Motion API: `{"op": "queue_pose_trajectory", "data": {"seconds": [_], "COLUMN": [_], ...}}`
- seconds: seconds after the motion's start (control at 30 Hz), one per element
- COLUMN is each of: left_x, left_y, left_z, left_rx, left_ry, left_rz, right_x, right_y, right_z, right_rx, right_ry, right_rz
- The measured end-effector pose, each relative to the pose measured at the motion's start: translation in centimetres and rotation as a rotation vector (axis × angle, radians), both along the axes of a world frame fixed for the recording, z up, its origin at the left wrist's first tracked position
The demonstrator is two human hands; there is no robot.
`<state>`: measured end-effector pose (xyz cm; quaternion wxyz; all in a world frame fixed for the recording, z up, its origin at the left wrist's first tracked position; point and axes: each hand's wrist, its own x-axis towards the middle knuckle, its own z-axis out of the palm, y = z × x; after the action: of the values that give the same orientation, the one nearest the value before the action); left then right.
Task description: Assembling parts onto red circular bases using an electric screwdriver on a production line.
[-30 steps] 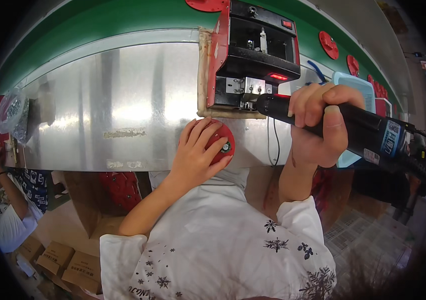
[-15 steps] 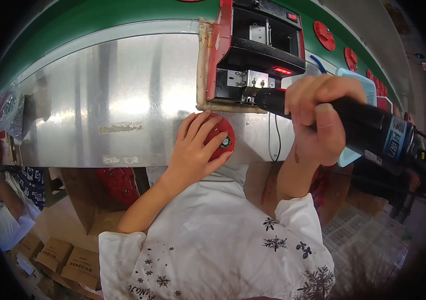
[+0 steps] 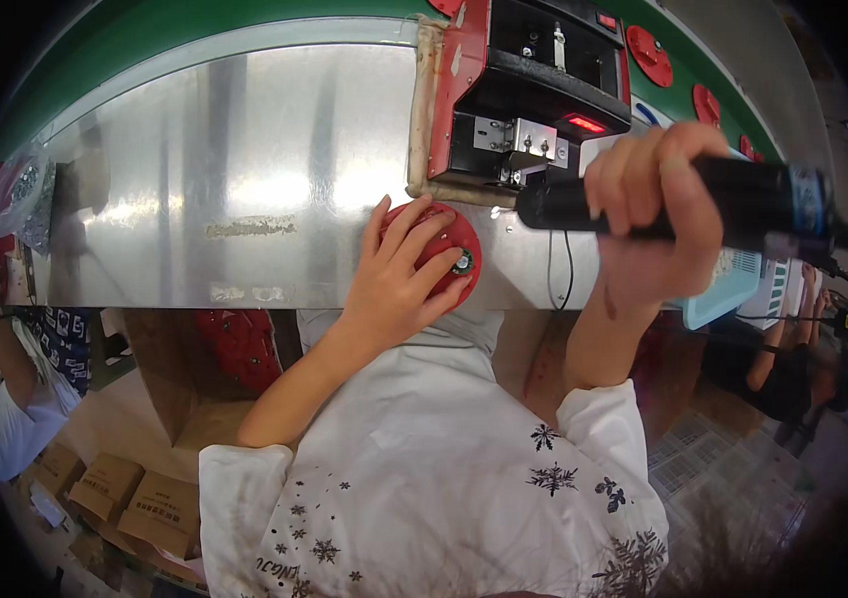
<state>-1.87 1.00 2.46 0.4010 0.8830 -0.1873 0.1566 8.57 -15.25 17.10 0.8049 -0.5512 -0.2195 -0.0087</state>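
Note:
My right hand point(image 3: 658, 204) is closed round the black body of an electric screwdriver point(image 3: 758, 194), held nearly level with its nose pointing left. That nose is just off the front of a red-and-black screw feeder point(image 3: 504, 120), which has metal brackets and a lit red display. Under my left hand point(image 3: 409, 264) lies a round red part point(image 3: 469, 234) near the metal table's front edge. My left fingers are bent over its top and side, holding it against the table. A small green-and-silver piece point(image 3: 462, 261) shows on the part beside my fingertips.
Metal table point(image 3: 165, 199) stretches left to a clear plastic bag of small parts point(image 3: 30, 204). Red round parts point(image 3: 649, 55) lie on the green belt behind. A light blue basket point(image 3: 718, 294) is at the right. Cardboard boxes point(image 3: 160, 513) stand below left; other people work at both sides.
The screwdriver's nose has come away from the feeder's bracket toward me. My left hand stays on the red part. The whole view has shifted a little.

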Motion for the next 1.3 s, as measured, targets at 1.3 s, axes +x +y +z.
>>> {"op": "queue_pose_trajectory", "data": {"seconds": [1.3], "left_x": [0.1], "left_y": [-0.7], "left_z": [-0.3], "left_rx": [0.016], "left_ry": [0.008], "left_rz": [0.034], "right_x": [-3.3], "right_y": [1.0], "right_z": [-5.8], "right_rx": [-0.215], "right_ry": [0.026], "right_rz": [0.006]}}
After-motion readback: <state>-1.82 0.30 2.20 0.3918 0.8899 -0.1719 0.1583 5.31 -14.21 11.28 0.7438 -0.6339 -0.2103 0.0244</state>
